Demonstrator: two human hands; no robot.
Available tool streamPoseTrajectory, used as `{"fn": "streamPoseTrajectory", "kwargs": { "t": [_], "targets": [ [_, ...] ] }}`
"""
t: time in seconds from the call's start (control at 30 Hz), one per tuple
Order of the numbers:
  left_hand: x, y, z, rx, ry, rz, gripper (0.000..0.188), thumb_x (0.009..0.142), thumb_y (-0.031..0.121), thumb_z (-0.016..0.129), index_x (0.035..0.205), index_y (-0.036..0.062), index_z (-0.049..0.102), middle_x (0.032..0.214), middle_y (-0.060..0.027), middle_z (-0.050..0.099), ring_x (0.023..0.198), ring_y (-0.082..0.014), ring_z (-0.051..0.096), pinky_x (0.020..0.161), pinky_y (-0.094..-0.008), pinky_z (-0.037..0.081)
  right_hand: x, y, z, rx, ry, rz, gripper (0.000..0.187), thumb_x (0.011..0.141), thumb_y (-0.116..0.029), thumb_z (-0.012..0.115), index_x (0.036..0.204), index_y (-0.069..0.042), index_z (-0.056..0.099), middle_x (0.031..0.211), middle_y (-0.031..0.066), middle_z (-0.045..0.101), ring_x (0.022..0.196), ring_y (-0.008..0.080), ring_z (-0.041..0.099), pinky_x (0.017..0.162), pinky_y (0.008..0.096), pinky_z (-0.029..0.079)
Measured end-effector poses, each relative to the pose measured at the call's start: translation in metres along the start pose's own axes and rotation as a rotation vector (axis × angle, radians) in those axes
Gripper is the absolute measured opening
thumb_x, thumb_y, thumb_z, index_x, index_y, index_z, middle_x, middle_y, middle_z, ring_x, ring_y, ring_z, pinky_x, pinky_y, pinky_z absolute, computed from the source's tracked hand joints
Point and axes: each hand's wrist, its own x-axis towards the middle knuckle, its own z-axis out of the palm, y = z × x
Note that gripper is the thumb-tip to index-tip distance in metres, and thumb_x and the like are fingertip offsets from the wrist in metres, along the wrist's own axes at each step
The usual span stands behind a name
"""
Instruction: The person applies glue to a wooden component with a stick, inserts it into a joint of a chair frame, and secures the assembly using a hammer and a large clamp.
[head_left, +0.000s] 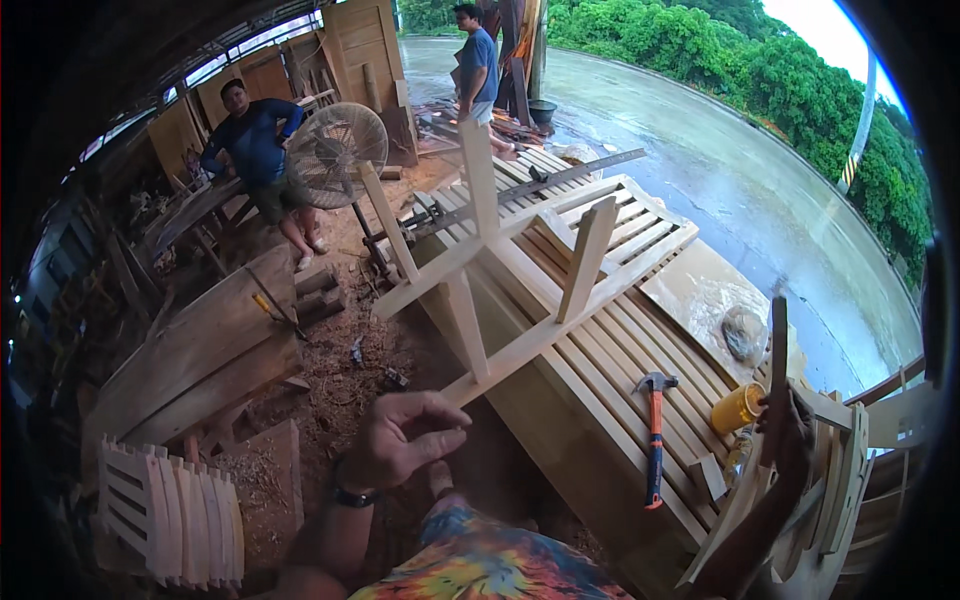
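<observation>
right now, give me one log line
left hand: half-curled near wooden frame | right hand: gripping wooden strip | hammer: lying on slatted panel

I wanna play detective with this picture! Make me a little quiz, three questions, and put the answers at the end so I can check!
1. True or false: the hammer is lying on the wooden slats.
2. Pick one. The narrow upright strip is gripped by:
A) only the left hand
B) only the right hand
C) both hands together
3. Fill in the colour: the jar to the right of the hammer is ____.

Key:
1. True.
2. B, the right hand has it.
3. Yellow.
</observation>
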Motion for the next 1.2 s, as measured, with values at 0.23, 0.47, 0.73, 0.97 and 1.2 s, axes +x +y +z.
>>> {"fn": "streamPoseTrajectory", "kwargs": {
  "t": [0.23,0.47,0.73,0.97,1.2],
  "targets": [
    [0.084,0.035,-0.074,0.256,0.322,0.774,0.010,0.089,0.003,0.068,0.098,-0.0004,0.068,0.083,-0.0066,0.068,0.072,-0.0126,0.063,0.065,-0.0259,0.049,-0.052,-0.070,0.282,0.392,-0.552,-0.111,0.035,0.097,-0.024,0.057,0.109,0.008,0.066,0.085,0.0047,0.065,0.064,0.0086,0.055,0.056,0.0241,0.042],
    [0.214,-0.026,-0.263,0.312,0.701,0.429,0.029,0.084,0.016,0.075,0.105,-0.0025,0.067,0.086,-0.0078,0.069,0.077,-0.0144,0.066,0.072,-0.0300,0.053,-0.034,-0.069,0.525,-0.024,-0.363,-0.410,0.040,0.100,-0.007,0.056,0.140,-0.004,0.058,0.102,0.0081,0.067,0.086,0.0148,0.060,0.083,0.0291,0.048],
    [0.311,-0.088,-0.323,0.596,0.331,0.330,0.058,0.079,0.021,0.080,0.127,-0.0050,0.061,0.113,-0.0182,0.069,0.099,-0.0233,0.069,0.084,-0.0343,0.056,0.047,-0.053,0.616,-0.185,-0.140,-0.372,0.032,0.100,-0.012,0.060,0.130,-0.009,0.067,0.108,0.0107,0.070,0.093,0.0168,0.064,0.086,0.0292,0.049],
    [0.337,-0.105,-0.323,0.539,0.300,0.422,0.039,0.080,0.024,0.080,0.110,0.0005,0.071,0.095,-0.0155,0.075,0.088,-0.0257,0.074,0.077,-0.0369,0.058,0.053,-0.083,0.634,-0.468,-0.049,-0.456,0.031,0.098,-0.011,0.059,0.127,-0.013,0.070,0.113,0.0146,0.070,0.100,0.0287,0.068,0.089,0.0364,0.051],
    [0.347,-0.114,-0.316,0.506,0.272,0.453,0.032,0.082,0.023,0.077,0.106,0.0024,0.073,0.095,-0.0155,0.076,0.088,-0.0270,0.075,0.077,-0.0378,0.058,0.059,-0.093,0.637,-0.660,0.003,-0.574,0.030,0.097,-0.013,0.058,0.124,-0.014,0.072,0.104,0.0137,0.069,0.095,0.0318,0.067,0.083,0.0410,0.052]
  ]
}}
